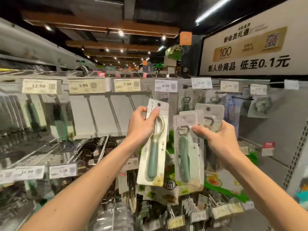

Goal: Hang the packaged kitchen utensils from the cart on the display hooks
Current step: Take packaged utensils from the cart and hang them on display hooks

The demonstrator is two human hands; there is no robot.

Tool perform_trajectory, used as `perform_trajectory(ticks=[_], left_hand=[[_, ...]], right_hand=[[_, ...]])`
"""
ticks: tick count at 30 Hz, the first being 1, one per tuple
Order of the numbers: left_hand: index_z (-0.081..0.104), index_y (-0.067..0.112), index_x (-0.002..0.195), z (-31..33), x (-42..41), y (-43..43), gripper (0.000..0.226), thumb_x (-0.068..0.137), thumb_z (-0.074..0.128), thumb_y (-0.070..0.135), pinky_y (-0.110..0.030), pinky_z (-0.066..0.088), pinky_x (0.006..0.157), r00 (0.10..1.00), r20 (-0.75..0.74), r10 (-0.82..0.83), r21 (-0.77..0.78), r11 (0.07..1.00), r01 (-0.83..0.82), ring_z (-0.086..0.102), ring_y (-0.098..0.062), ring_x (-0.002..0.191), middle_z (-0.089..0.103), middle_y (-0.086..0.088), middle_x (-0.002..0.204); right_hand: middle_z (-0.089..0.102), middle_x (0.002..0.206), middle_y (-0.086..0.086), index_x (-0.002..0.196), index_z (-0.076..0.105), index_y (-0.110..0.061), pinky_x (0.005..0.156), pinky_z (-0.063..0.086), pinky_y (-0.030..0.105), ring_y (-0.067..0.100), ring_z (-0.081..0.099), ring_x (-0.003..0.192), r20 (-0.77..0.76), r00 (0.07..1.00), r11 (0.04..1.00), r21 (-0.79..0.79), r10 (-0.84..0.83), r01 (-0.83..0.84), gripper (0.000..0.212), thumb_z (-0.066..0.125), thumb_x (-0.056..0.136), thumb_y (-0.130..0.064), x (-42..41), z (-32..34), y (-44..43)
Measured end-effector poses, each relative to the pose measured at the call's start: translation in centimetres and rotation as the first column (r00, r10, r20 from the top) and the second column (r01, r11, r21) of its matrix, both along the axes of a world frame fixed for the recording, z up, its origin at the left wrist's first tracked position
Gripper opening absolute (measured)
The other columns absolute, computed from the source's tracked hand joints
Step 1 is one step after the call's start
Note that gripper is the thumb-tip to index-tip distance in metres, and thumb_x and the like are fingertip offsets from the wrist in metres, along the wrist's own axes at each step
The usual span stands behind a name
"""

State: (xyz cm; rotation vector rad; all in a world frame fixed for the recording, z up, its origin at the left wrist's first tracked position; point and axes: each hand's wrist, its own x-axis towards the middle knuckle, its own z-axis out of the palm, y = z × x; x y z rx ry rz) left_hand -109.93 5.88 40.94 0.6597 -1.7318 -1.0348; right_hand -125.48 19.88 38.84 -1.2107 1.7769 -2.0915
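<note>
Left hand pinches packaged peeler near card top, thumb just below hang hole. Right hand grips small stack of bottle-opener packs, held upright beside it. Peeler raised before display, under 6.99 price tag; hook itself hard to make out. Advice: keep card square to hook tip, move thumb clear of hole, thread hole on, slide back, release once card hangs free. Cart not visible.

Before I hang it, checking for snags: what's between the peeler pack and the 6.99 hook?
Nothing, in the head view: the peeler pack in the left hand sits just below the 6.99 tag.
</note>
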Motion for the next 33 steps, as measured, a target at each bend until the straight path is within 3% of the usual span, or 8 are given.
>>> perform_trajectory(ticks=[3,7,12,16,26,29,31,33], left_hand=[[0.055,0.023,0.117,0.8,-1.7,-1.4,0.024,0.098,0.058,0.039,-0.017,0.044,0.055,0.999,0.035,0.000,0.020,1.000,-0.001,0.067,-0.009,0.073,0.072,0.003,0.094],[0.039,0.031,0.140,0.8,-3.3,-3.7,0.048,0.097,0.058,0.025,-0.032,0.056,0.074,0.985,0.161,-0.057,-0.071,0.995,0.069,0.067,-0.009,0.079,0.067,0.004,0.105],[0.028,0.039,0.148,0.8,-4.1,-4.9,0.061,0.097,0.056,0.019,-0.053,0.037,0.111,0.976,0.206,-0.072,-0.276,0.953,0.129,0.039,-0.025,0.139,0.029,0.009,0.159],[0.025,0.051,0.146,1.5,-4.2,-5.4,0.062,0.099,0.055,0.023,-0.061,0.029,0.115,0.991,0.097,-0.094,-0.459,0.879,0.129,0.034,-0.014,0.138,0.027,0.028,0.148],[0.011,0.053,0.151,3.2,-6.0,-7.2,0.075,0.100,0.058,0.026,-0.061,0.030,0.114,0.995,0.089,-0.038,-0.440,0.895,0.073,0.047,-0.025,0.133,0.019,0.013,0.162],[0.007,0.051,0.152,2.9,-6.8,-7.8,0.081,0.097,0.061,0.026,-0.039,0.048,0.098,0.993,0.095,0.065,-0.507,0.862,-0.008,0.051,-0.003,0.071,0.056,0.006,0.134],[0.003,0.047,0.154,2.6,-7.1,-8.4,0.087,0.096,0.064,0.026,-0.018,0.048,0.066,0.985,0.096,0.144,-0.545,0.836,-0.069,0.051,-0.013,0.058,0.063,0.003,0.084],[0.001,0.041,0.156,2.4,-7.2,-8.7,0.091,0.094,0.067,0.025,-0.011,0.039,0.050,0.973,0.094,0.209,-0.591,0.798,-0.114,0.052,-0.015,0.049,0.054,0.000,0.059]], right_hand=[[0.078,0.083,-0.004,0.098,0.069,-0.015,0.078,0.060,0.033,0.012,0.075,0.082,0.007,1.000,1.000,-0.015,0.007,-0.007,0.024,0.081,0.078,-0.013,-1.1,0.5,-0.6],[0.078,0.084,-0.003,0.094,0.068,-0.017,0.078,0.060,0.036,0.014,0.075,0.082,-0.006,1.000,1.000,-0.017,-0.010,0.010,0.022,0.082,0.077,-0.013,-2.0,1.0,-1.4],[0.078,0.083,-0.001,0.094,0.069,-0.014,0.078,0.061,0.036,0.014,0.075,0.081,-0.055,0.998,1.000,-0.017,-0.026,0.025,0.022,0.082,0.077,-0.016,-2.9,1.9,-2.2],[0.078,0.086,0.003,0.096,0.069,-0.012,0.081,0.061,0.039,0.018,0.075,0.083,-0.054,0.998,0.999,-0.035,-0.027,0.025,0.026,0.083,0.076,-0.019,-3.4,2.4,-2.7],[0.078,0.087,0.003,0.101,0.066,-0.008,0.086,0.059,0.042,0.015,0.076,0.081,-0.001,0.999,0.996,-0.075,0.047,-0.047,0.028,0.081,0.078,-0.013,-3.5,2.8,-4.4],[0.078,0.088,0.003,0.105,0.065,-0.007,0.087,0.058,0.044,0.016,0.076,0.082,0.009,0.999,0.996,-0.068,0.052,-0.051,0.033,0.082,0.077,-0.015,-3.9,2.8,-4.7],[0.078,0.089,0.004,0.104,0.066,-0.007,0.087,0.058,0.044,0.017,0.076,0.083,0.002,0.999,0.996,-0.070,0.054,-0.053,0.031,0.081,0.077,-0.013,-4.1,2.8,-5.0],[0.078,0.089,0.004,0.104,0.067,-0.007,0.087,0.058,0.045,0.018,0.076,0.083,0.001,0.999,0.997,-0.066,0.049,-0.049,0.031,0.081,0.077,-0.014,-4.4,2.7,-5.2]])
